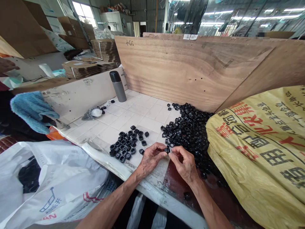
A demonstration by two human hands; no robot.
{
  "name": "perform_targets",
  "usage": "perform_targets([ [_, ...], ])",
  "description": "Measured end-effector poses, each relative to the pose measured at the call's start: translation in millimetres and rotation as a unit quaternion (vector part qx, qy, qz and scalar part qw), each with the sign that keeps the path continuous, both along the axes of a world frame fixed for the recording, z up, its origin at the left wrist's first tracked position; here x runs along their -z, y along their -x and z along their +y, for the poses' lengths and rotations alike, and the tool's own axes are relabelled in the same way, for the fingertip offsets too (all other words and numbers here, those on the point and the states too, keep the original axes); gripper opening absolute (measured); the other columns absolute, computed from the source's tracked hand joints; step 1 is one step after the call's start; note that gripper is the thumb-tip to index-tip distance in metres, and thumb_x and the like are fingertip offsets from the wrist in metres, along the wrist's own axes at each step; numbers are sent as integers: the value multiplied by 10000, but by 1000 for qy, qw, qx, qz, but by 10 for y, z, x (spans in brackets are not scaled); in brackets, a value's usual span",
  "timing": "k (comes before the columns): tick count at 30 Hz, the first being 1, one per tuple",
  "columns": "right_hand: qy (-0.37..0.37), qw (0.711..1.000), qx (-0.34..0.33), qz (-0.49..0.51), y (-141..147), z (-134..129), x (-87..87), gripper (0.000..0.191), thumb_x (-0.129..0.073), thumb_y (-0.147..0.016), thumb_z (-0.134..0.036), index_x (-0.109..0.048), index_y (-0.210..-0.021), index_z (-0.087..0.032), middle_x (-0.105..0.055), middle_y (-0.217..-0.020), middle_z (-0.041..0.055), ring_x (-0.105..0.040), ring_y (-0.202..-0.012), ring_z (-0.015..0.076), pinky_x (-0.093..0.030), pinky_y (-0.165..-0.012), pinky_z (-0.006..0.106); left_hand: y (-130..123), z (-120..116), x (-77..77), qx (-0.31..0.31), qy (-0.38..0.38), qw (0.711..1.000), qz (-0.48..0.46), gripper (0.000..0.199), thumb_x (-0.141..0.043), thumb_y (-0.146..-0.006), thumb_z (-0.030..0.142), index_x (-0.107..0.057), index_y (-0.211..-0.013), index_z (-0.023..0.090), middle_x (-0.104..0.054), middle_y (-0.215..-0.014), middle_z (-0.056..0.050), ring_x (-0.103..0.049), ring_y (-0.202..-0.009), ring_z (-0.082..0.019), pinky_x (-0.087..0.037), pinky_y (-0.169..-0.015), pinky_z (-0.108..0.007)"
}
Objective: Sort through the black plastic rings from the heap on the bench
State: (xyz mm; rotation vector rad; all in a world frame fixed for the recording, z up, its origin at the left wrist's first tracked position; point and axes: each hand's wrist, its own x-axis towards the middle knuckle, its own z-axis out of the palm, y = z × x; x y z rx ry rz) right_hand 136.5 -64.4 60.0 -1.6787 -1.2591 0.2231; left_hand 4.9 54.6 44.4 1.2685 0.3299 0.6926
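Note:
Near the table's front edge, my left hand pinches a small black plastic cap between thumb and fingertips. My right hand is closed beside it, thumb and forefinger together at the cap's right side. A pale bit shows by those fingertips, too small to name. Left of my hands lies a loose group of black caps, many with their hollow openings up. Beyond my right hand spreads a large heap of similar black caps, reaching to the wooden board.
A yellow printed sack bulges in from the right. At the left stand a white bag, a blue towel and a small plastic bag. A grey flask stands by the wooden board. Part of another person shows far left.

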Motion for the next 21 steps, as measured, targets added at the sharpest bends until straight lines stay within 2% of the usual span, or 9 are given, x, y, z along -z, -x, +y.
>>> perform_targets([
  [3, 7, 1000, -9, 11, 10, 15, 31, 157, -575, -935, -305, -664, -1004, -196, -677, -863, 39, -620, -742, 170, -489, -693, 261, 14, 2, 26, 6, -25, 1000, 12, 186, -753, -824, 283, -664, -945, 173, -688, -949, -43, -657, -874, -166, -542, -838, -307],
  [5, 29, 999, 11, 24, 30, 26, 44, 151, -578, -935, -316, -666, -916, -195, -673, -782, 20, -606, -666, 154, -478, -655, 247, 30, 1, 57, -11, -97, 995, 22, 153, -730, -844, 272, -668, -952, 182, -689, -980, -51, -663, -906, -176, -545, -857, -324],
  [8, 60, 996, 32, 64, 62, 36, 48, 242, -573, -940, -347, -625, -759, -194, -620, -639, -15, -557, -557, 126, -450, -585, 224, 48, -13, 104, -46, -247, 968, 30, 105, -693, -873, 245, -683, -966, 197, -685, -1062, -69, -658, -998, -193, -527, -936, -362],
  [9, 61, 995, 38, 71, 70, 37, 43, 260, -573, -940, -359, -621, -746, -193, -603, -614, -21, -545, -538, 121, -445, -571, 221, 51, -22, 113, -52, -273, 960, 34, 106, -683, -880, 243, -684, -977, 200, -684, -1076, -71, -657, -1013, -195, -525, -950, -369],
  [11, 46, 996, 41, 68, 80, 32, 19, 220, -592, -928, -371, -652, -827, -185, -618, -655, -12, -553, -555, 122, -451, -574, 222, 52, -40, 117, -54, -255, 964, 44, 137, -675, -888, 259, -668, -1011, 200, -688, -1061, -67, -670, -983, -190, -548, -922, -364],
  [13, 24, 998, 21, 53, 84, 23, -9, 195, -593, -925, -356, -676, -957, -183, -660, -782, 21, -589, -623, 135, -472, -605, 230, 56, -51, 105, -42, -187, 980, 57, 183, -678, -888, 285, -641, -1042, 193, -697, -1007, -55, -690, -903, -181, -582, -852, -343],
  [15, 16, 999, -5, 48, 85, 15, -23, 188, -577, -932, -337, -686, -980, -192, -671, -838, 38, -606, -655, 143, -485, -624, 239, 71, -52, 87, -29, -156, 985, 67, 197, -677, -889, 297, -627, -1046, 189, -705, -972, -46, -698, -852, -175, -594, -811, -329],
  [19, 43, 992, 4, 122, 92, 8, 8, 200, -571, -938, -358, -661, -867, -194, -567, -561, -33, -550, -496, 128, -453, -533, 229, 123, -52, 55, -29, -295, 953, 66, 131, -645, -908, 251, -665, -1028, 204, -705, -1081, -67, -682, -992, -188, -555, -924, -351],
  [21, 46, 984, 7, 172, 106, 2, 12, 199, -564, -940, -365, -643, -876, -193, -535, -520, -54, -546, -474, 125, -451, -520, 222, 143, -71, 36, -41, -304, 950, 53, 117, -647, -901, 243, -670, -1008, 203, -701, -1099, -73, -675, -1010, -191, -549, -933, -356],
])
